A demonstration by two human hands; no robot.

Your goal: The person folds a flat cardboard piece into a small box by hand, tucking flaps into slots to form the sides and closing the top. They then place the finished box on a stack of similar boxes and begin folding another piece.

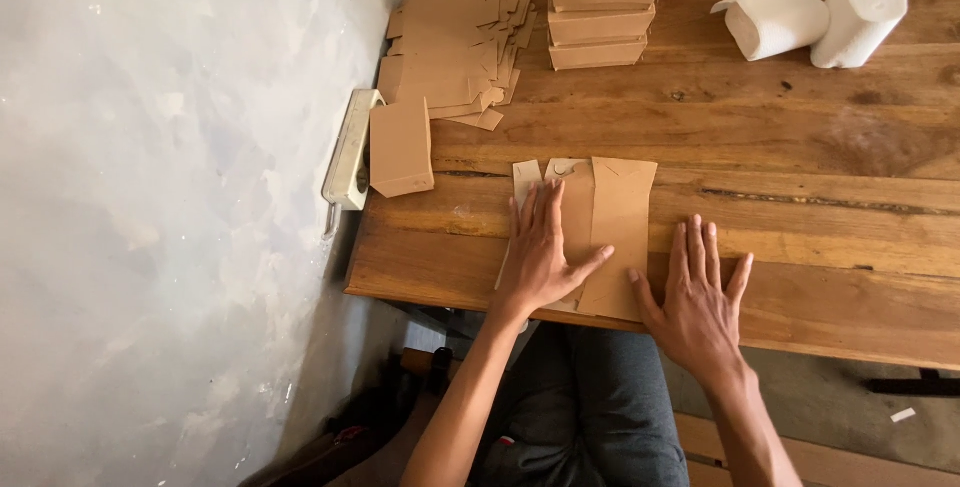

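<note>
A flat brown cardboard box blank (618, 222) lies on the wooden table (800, 147) near its front edge, partly folded lengthwise. My left hand (540, 252) presses flat on the blank's left part, fingers spread. Flat on the table just right of the blank rests my right hand (695, 297), its thumb touching the blank's lower right edge. Neither hand grips anything.
A loose pile of flat cardboard blanks (455, 47) lies at the table's far left, with one folded piece (400, 147) in front. A stack of assembled brown boxes (605, 7) stands behind. Two white paper rolls (815, 17) lie far right. A white power strip (350, 152) hangs at the left edge.
</note>
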